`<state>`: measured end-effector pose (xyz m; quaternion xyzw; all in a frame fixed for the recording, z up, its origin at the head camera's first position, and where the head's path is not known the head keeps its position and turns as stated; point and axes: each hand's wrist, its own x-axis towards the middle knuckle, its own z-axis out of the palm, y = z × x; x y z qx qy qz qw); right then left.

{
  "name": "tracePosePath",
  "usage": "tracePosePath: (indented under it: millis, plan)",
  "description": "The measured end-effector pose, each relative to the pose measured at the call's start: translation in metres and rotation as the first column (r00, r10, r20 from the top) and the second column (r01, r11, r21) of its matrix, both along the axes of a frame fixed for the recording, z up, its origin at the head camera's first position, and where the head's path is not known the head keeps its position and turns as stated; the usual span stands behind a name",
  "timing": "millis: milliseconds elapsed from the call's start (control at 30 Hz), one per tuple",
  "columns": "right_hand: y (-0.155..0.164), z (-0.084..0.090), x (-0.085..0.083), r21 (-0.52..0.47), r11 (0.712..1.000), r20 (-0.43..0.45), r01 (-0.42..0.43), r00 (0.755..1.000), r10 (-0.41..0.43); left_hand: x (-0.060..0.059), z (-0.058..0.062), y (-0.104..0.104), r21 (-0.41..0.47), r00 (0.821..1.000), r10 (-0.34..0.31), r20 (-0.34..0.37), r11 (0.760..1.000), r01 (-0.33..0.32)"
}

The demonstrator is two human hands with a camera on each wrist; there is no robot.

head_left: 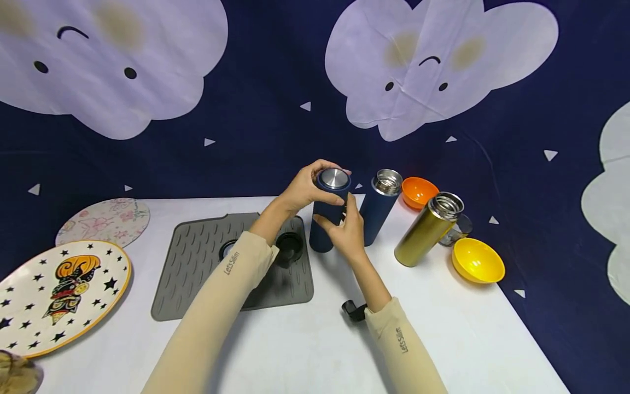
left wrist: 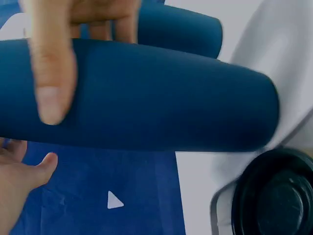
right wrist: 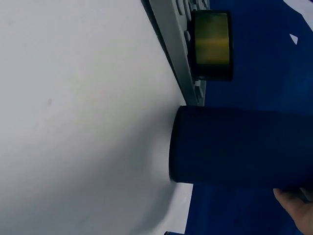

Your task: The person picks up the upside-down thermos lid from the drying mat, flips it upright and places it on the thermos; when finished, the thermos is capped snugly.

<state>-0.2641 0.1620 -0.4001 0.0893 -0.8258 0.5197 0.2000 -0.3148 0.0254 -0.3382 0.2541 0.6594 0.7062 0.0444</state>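
Both of my hands are on an upright navy bottle (head_left: 328, 219) with a steel-topped lid (head_left: 334, 178). My left hand (head_left: 311, 189) curls round its top, thumb in front and fingers behind the lid. Lower down, my right hand (head_left: 346, 227) grips the body; the left wrist view shows its thumb (left wrist: 51, 98) lying across the front. The bottle's base is close over the white table, beside the grey mat. Just right of it stands a second navy bottle (head_left: 380, 213) with no lid and a steel mouth.
On the grey mat (head_left: 192, 273) sit a black cup-like piece (head_left: 289, 247) and, partly behind my left forearm, a round black-rimmed piece (head_left: 226, 249). An uncapped gold bottle (head_left: 420, 235), an orange bowl (head_left: 418, 191) and a yellow bowl (head_left: 477, 261) stand right; a star-patterned plate (head_left: 103, 306) lies left.
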Motion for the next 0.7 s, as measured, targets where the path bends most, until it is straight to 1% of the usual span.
tracePosePath:
  millis: [33,67,100,133,167,200,233,267,300,333,367,400,433,533,633,700]
  plan:
    - [0.0,0.0,0.0,-0.003,1.0,0.009,-0.004,1.0,0.004,-0.002,0.001,-0.004,0.008,0.997,-0.059,0.042,0.998,0.059]
    - [0.001,-0.001,0.0,-0.005,1.0,0.016,-0.006,1.0,0.006,-0.003,0.001,-0.005,-0.015,0.996,-0.064,0.055,0.998,0.065]
    - [0.001,-0.001,-0.001,-0.008,1.0,0.018,-0.003,1.0,0.003,-0.001,0.001,-0.005,-0.064,0.999,-0.029,0.043,0.997,0.032]
    - [0.001,-0.001,-0.001,-0.012,1.0,0.017,-0.001,1.0,0.001,0.003,0.0,-0.003,-0.117,0.999,0.033,0.017,0.993,-0.03]
    - [0.001,-0.002,-0.001,-0.018,1.0,0.012,-0.001,1.0,0.001,0.007,-0.002,0.001,-0.155,0.994,0.105,-0.019,0.982,-0.107]
    - [0.001,-0.002,-0.001,-0.028,1.0,0.005,-0.003,1.0,0.003,0.013,-0.004,0.007,-0.178,0.981,0.184,-0.058,0.965,-0.192]
    - [0.0,-0.002,-0.001,-0.04,0.999,0.0,-0.005,1.0,0.005,0.018,-0.006,0.013,-0.195,0.959,0.266,-0.097,0.94,-0.28]
    - [0.0,-0.003,-0.001,-0.05,0.999,-0.005,-0.007,1.0,0.007,0.023,-0.009,0.018,-0.21,0.932,0.34,-0.129,0.909,-0.36]
    - [-0.001,-0.003,-0.001,-0.061,0.998,-0.008,-0.012,1.0,0.011,0.027,-0.011,0.022,-0.211,0.906,0.397,-0.149,0.882,-0.422]
    - [-0.003,-0.003,-0.001,-0.071,0.997,-0.009,-0.022,1.0,0.022,0.031,-0.012,0.024,-0.206,0.885,0.438,-0.157,0.862,-0.463]
    - [-0.005,-0.004,0.0,-0.078,0.997,-0.009,-0.027,1.0,0.027,0.034,-0.014,0.024,-0.194,0.874,0.46,-0.157,0.853,-0.484]
    - [-0.006,-0.004,0.0,-0.084,0.996,-0.005,-0.032,0.999,0.032,0.037,-0.015,0.023,-0.186,0.869,0.47,-0.153,0.85,-0.492]
    - [-0.007,-0.004,0.001,-0.087,0.996,-0.001,-0.036,0.999,0.036,0.04,-0.016,0.02,-0.188,0.869,0.472,-0.148,0.849,-0.494]
    - [-0.007,-0.005,0.002,-0.058,0.998,0.002,-0.029,1.0,0.029,0.05,-0.021,0.006,-0.196,0.875,0.465,-0.137,0.853,-0.484]
    - [-0.004,-0.006,0.003,-0.038,0.999,0.01,-0.006,1.0,0.007,0.062,-0.028,-0.015,-0.172,0.884,0.448,-0.136,0.868,-0.467]
    - [-0.001,-0.006,0.004,-0.038,0.999,0.023,0.005,1.0,-0.005,0.07,-0.036,-0.032,-0.142,0.889,0.439,-0.132,0.879,-0.455]
